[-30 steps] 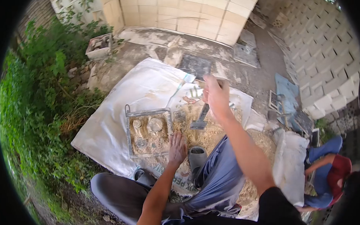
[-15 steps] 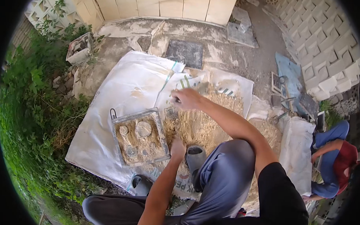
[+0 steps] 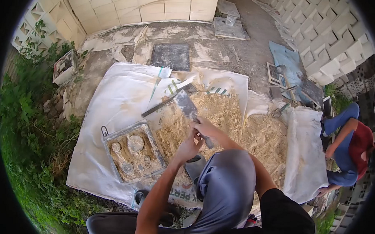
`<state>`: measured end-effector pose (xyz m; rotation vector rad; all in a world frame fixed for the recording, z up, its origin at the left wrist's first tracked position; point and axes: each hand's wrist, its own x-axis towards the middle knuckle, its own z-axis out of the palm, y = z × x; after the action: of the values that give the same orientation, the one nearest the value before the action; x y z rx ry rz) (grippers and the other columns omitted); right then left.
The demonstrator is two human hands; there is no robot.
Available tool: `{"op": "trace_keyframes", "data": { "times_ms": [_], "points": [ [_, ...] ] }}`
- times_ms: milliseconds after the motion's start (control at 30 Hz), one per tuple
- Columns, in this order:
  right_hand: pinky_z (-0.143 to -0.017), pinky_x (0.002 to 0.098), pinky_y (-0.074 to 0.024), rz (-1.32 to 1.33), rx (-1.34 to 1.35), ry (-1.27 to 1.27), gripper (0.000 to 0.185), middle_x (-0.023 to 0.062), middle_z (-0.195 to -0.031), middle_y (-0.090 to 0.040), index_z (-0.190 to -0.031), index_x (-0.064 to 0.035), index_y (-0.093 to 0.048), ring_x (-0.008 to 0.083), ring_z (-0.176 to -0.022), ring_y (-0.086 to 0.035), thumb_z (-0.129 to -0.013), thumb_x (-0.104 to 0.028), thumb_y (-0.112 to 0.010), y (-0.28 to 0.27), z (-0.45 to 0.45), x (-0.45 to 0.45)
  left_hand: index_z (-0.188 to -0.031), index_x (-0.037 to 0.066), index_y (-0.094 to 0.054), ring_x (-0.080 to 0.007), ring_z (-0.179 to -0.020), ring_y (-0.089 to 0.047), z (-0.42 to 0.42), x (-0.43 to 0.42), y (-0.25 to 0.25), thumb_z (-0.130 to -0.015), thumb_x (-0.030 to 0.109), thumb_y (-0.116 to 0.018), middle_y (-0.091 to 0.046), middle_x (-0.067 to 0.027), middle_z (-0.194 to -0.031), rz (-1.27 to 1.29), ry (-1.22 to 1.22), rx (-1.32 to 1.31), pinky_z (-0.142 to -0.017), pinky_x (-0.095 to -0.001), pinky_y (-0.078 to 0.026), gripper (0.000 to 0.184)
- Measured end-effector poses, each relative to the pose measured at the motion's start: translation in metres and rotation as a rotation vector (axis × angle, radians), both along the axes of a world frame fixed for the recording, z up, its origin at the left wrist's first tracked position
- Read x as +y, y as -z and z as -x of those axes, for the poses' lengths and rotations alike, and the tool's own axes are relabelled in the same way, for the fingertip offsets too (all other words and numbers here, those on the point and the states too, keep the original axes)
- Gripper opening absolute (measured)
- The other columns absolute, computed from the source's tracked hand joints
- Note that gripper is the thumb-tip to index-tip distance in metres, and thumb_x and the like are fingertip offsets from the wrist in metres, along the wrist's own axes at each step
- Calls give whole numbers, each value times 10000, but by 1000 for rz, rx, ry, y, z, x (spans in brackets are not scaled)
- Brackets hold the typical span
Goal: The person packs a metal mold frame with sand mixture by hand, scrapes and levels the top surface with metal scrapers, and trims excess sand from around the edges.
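My right hand (image 3: 208,128) is closed around the grip of a flat-bladed trowel (image 3: 185,104). Its dusty grey blade points away from me over the sand, and the grip's end sticks out below my fingers. My left hand (image 3: 189,148) is closed against the right one, beside the grip; whether it holds anything is hidden. To the left, a square moulding frame (image 3: 156,148) lies filled with sand (image 3: 127,152), with round pieces (image 3: 136,143) showing in its surface. Beyond the frame, a dark straight bar (image 3: 158,106) lies aslant near the trowel blade.
Loose sand (image 3: 224,111) is heaped on white sacking (image 3: 100,116) before my knees. A dark square board (image 3: 170,57) lies farther back. Plants (image 3: 31,135) border the left. At right, another person (image 3: 354,148) crouches beyond a white sack (image 3: 303,154), near a blue sheet (image 3: 285,66).
My left hand has left the frame's corner and come up to my right hand. My right hand has drawn nearer to me, and the trowel now shows clearly in it. The view has shifted.
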<state>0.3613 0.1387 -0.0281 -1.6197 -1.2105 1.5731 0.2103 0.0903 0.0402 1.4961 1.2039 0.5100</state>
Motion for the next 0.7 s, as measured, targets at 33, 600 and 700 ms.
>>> {"op": "trace_keyframes", "data": {
  "times_ms": [33, 600, 700],
  "points": [
    [-675, 380, -470, -73, -233, 47, 308, 156, -809, -622, -939, -2, -562, 268, -732, -595, -922, -310, -574, -10, -17, -3, -1318, -45, -395, -414, -1068, -575, 6, 8, -1, -915, 344, -562, -556, -271, -1193, 29, 304, 134, -890, -431, -459, 585],
    [-801, 548, -474, 141, -925, 481, 497, 303, -869, -641, -972, 29, -611, 479, -842, -618, -983, -382, -330, 69, -87, -62, -1451, -28, -208, -372, -1416, -157, 22, -2, 157, -922, 417, -480, -192, -228, -1515, -497, -254, 766, -1155, -479, -133, 744],
    [-775, 543, -483, 109, -766, 309, 463, 299, -900, -635, -997, 16, -579, 468, -859, -620, -982, -380, -341, 51, -34, -69, -1448, -25, -225, -367, -1413, -173, 27, 0, 159, -925, 398, -480, -226, -242, -1499, -444, -256, 666, -1151, -483, -146, 719]
  ]
}}
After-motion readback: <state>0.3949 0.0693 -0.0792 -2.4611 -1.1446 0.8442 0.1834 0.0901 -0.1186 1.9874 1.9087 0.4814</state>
